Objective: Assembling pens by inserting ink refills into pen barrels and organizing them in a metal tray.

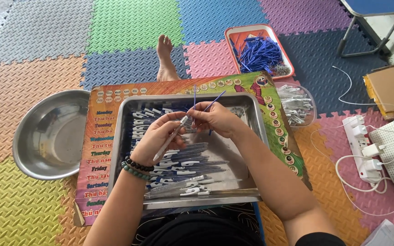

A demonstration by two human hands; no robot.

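Midway, pens are being assembled over a metal tray (251,136).
A clear pen barrel (172,139) is gripped in the left hand (158,136); blue refills (213,104) are pinched in the right hand (217,119). Many finished pens (178,166) are stacked along the tray's left side, while loose refills (258,53) and clips (295,105) remain beyond its far right corner.

Colourful foam-mat floor (37,214) carries steel bowl (46,136), printed board (94,150), red tray (233,34), power strip (359,146).

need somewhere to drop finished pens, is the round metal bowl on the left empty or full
Empty. The metal bowl sits upright on the mat beside the tray, and its bare shiny inside shows all the way to the bottom.
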